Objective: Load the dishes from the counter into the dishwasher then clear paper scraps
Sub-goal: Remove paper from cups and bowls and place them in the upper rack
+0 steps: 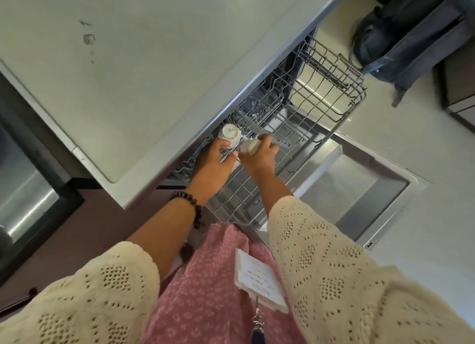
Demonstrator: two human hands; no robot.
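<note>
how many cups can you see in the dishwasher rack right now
2. One upside-down white cup sits in the rack by the left hand; the right hand holds another cup. Others may be hidden under the counter.
</note>
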